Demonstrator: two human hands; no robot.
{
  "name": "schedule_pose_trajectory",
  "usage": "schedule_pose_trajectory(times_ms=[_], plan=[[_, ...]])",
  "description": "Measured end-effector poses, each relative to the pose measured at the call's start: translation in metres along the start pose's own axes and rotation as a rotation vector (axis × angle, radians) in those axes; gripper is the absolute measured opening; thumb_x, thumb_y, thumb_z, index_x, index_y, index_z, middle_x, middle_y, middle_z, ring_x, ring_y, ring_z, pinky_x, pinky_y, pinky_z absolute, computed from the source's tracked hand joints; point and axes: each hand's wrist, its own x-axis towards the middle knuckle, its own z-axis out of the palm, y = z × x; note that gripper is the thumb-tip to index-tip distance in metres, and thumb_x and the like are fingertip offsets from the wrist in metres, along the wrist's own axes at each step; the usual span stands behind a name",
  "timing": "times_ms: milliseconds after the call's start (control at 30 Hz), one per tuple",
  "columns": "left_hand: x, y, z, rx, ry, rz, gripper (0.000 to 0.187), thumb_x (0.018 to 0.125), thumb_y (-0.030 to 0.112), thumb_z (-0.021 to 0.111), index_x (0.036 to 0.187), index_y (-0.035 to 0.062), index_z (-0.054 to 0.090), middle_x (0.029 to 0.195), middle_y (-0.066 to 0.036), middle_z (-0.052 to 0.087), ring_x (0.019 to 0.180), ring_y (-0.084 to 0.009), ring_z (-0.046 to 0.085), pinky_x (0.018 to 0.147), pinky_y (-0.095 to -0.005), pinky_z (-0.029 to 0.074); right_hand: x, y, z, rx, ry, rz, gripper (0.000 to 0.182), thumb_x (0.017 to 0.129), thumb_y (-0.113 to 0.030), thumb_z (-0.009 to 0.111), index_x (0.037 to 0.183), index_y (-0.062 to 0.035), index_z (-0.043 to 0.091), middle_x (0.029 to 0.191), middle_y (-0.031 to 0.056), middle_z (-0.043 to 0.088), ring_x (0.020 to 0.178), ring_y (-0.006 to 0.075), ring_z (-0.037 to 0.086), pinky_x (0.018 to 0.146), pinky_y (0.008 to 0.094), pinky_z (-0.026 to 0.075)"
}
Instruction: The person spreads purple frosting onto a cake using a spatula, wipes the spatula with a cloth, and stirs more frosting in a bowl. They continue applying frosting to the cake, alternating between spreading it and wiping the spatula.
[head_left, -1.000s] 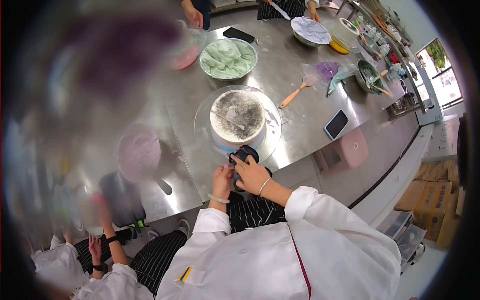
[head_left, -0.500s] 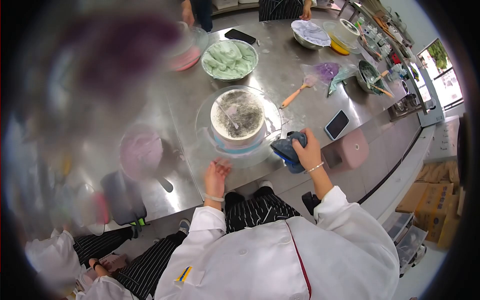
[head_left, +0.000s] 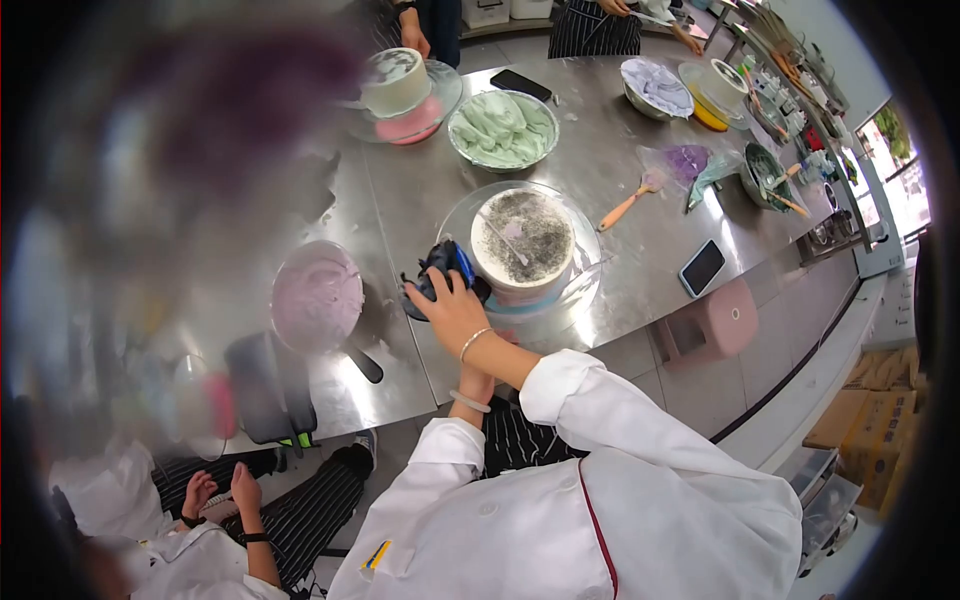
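My right hand [head_left: 447, 303] reaches across to the left side of the turntable, fingers spread over a crumpled dark blue-grey cloth [head_left: 453, 262] pressed at the edge of the clear turntable plate [head_left: 585, 310]. A round pale cake [head_left: 497, 262] stands on the plate, its top smeared with grey-black speckles and a pinkish streak. Below my right forearm is my left hand [head_left: 476, 382], close to the near rim of the turntable; its fingers are mostly hidden by the right arm.
Around the steel table [head_left: 395, 225] stand a bowl of green cream [head_left: 503, 130], a bowl of pink cream [head_left: 318, 297], a bowl of lilac cream [head_left: 657, 88], a spatula [head_left: 625, 208], a phone [head_left: 702, 268] and another cake [head_left: 395, 85]. People stand at the far side and lower left.
My right hand has swung from the right of the turntable to its left with the cloth, crossing over my left arm. My left hand is now largely covered. The view has shifted slightly.
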Motion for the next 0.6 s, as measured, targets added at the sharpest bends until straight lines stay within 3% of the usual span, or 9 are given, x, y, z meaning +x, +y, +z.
schedule_pose_trajectory(times_ms=[33,67,133,233,400,500,533,600], plan=[[0.003,-0.008,-0.012,-0.018,0.004,-0.046,0.024,0.084,0.016,0.051,0.106,0.0065,0.046,0.097,-0.008,0.056,0.087,-0.016,0.056,0.074,-0.0294,0.047,0.005,-0.001,0.005,-0.161,-0.137,0.068,0.033,0.068,-0.015,0.056,0.1,-0.0091,0.056,0.12,0.0157,0.038,0.095,0.0346,0.045,0.063,0.0324,0.047],[0.004,-0.015,-0.025,-0.037,0.008,-0.092,0.024,0.084,0.015,0.051,0.106,0.0067,0.046,0.097,-0.008,0.056,0.086,-0.0158,0.056,0.074,-0.0293,0.047,0.012,-0.003,0.01,-0.166,-0.137,0.068,0.033,0.068,-0.015,0.056,0.1,-0.0091,0.056,0.12,0.0157,0.038,0.095,0.0346,0.045,0.063,0.0324,0.047],[0.006,-0.02,-0.016,-0.031,0.037,-0.083,0.024,0.084,0.015,0.051,0.106,0.0068,0.046,0.097,-0.008,0.056,0.087,-0.0159,0.056,0.074,-0.0294,0.047,0.03,-0.01,0.006,-0.141,-0.595,0.232,0.038,0.07,-0.021,0.059,0.104,-0.0059,0.054,0.125,0.0187,0.035,0.102,0.0395,0.041,0.07,0.0347,0.047],[0.003,-0.025,-0.011,0.001,0.13,-0.051,0.024,0.084,0.013,0.051,0.107,0.0071,0.045,0.099,-0.008,0.055,0.087,-0.0161,0.056,0.075,-0.0296,0.047,0.035,0.0,0.0,-0.053,-0.679,0.262,0.043,0.069,-0.027,0.063,0.103,-0.0021,0.052,0.127,0.0189,0.032,0.102,0.0375,0.04,0.075,0.0357,0.047],[0.005,-0.031,-0.005,0.023,0.255,0.003,0.025,0.083,0.01,0.051,0.107,0.0075,0.045,0.101,-0.008,0.054,0.088,-0.0165,0.056,0.076,-0.0299,0.047,0.005,0.031,0.006,0.118,-0.45,0.147,0.038,0.068,-0.025,0.065,0.097,-0.0037,0.055,0.116,0.0133,0.043,0.103,0.0316,0.041,0.078,0.0364,0.046],[0.003,-0.02,-0.006,-0.161,0.172,0.077,0.023,0.084,0.01,0.048,0.106,0.0068,0.045,0.104,-0.006,0.053,0.09,-0.0167,0.055,0.074,-0.0296,0.047,-0.013,0.028,-0.012,0.153,-0.447,0.169,0.025,0.069,-0.02,0.061,0.089,-0.0062,0.054,0.096,0.0079,0.049,0.092,0.027,0.046,0.074,0.0362,0.046],[0.004,-0.023,-0.014,-0.161,0.175,0.081,0.023,0.084,0.01,0.048,0.106,0.0068,0.045,0.104,-0.006,0.053,0.09,-0.0167,0.055,0.074,-0.0296,0.047,-0.019,0.027,-0.018,0.155,-0.448,0.165,0.025,0.069,-0.02,0.061,0.089,-0.0062,0.054,0.096,0.0079,0.049,0.092,0.027,0.046,0.074,0.0362,0.046],[0.001,-0.027,-0.027,-0.428,-0.05,-0.01,0.033,0.082,0.006,0.045,0.115,0.0093,0.042,0.112,-0.006,0.05,0.102,-0.0221,0.051,0.089,-0.0363,0.04,-0.033,0.027,-0.027,0.109,-0.448,0.193,0.027,0.07,-0.019,0.06,0.091,-0.0061,0.053,0.097,0.0087,0.049,0.092,0.0275,0.047,0.073,0.0362,0.046]])
